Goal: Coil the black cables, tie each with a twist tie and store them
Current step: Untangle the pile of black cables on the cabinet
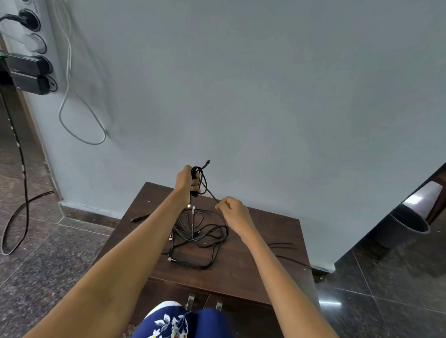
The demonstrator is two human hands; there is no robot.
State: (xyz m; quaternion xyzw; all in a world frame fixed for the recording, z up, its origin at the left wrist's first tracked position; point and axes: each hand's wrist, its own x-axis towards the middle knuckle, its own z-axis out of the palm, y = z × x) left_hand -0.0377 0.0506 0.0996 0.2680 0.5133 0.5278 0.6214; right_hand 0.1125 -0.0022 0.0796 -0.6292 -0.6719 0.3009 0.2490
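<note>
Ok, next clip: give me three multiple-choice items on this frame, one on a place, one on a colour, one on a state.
1. Where does the loose tangle of black cables lie?
A. on the dark brown wooden cabinet top
B. on the floor
C. in the bin

2. What colour is the thin cable loop hanging on the wall?
A. red
B. white
C. black

3. What is the left hand doing?
A. resting flat
B. gripping a coiled black cable
C. hanging empty

Key: 1 A, the tangle sits on the cabinet; 2 B, the loop is pale white; 3 B, it clasps the coil while the right hand pinches the cable's free run.
</note>
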